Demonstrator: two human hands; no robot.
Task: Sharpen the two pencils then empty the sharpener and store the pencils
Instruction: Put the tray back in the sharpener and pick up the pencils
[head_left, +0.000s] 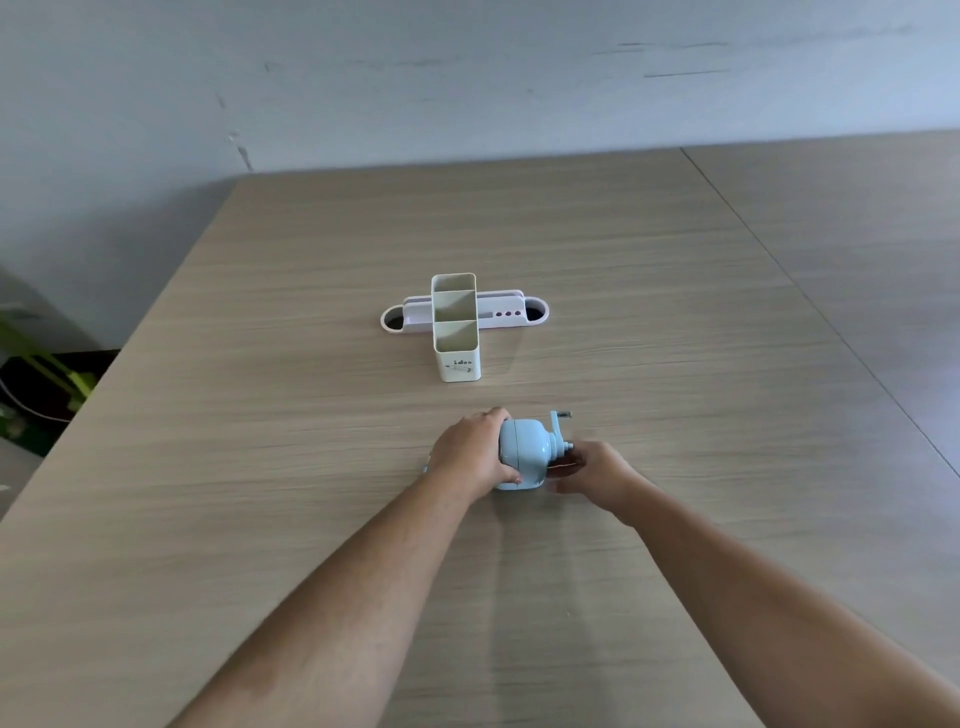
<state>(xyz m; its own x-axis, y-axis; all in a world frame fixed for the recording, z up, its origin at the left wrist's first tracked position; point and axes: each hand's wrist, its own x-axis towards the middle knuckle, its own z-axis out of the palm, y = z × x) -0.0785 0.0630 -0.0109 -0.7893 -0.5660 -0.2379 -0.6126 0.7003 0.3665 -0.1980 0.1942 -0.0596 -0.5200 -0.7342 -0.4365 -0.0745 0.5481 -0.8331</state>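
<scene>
Looking down from head height, two bare forearms reach from the bottom of the frame to a light blue crank sharpener standing on a pale wood-grain worktop, just below the centre of the frame. The left hand is wrapped around the sharpener's left side, fingers over the top and thumb on the near face, holding it steady. The right hand sits at the sharpener's right side, just under the crank handle, fingers curled; something thin and dark appears pinched there, but whether it is a pencil or part of the sharpener I cannot tell. No pencil shows plainly anywhere.

Higher up, at the centre of the frame, stands a cream desk organiser with three upright compartments, all looking empty, set across a low pinkish tray with small holes and a round well at each end. It stands well apart from the sharpener.

Judging the risks: the sharpener rests loose on a smooth surface, so cranking could make it slide or tip if the left hand's hold slackens. Pulling at the right side could also open the shavings drawer and spill its contents across the worktop.
</scene>
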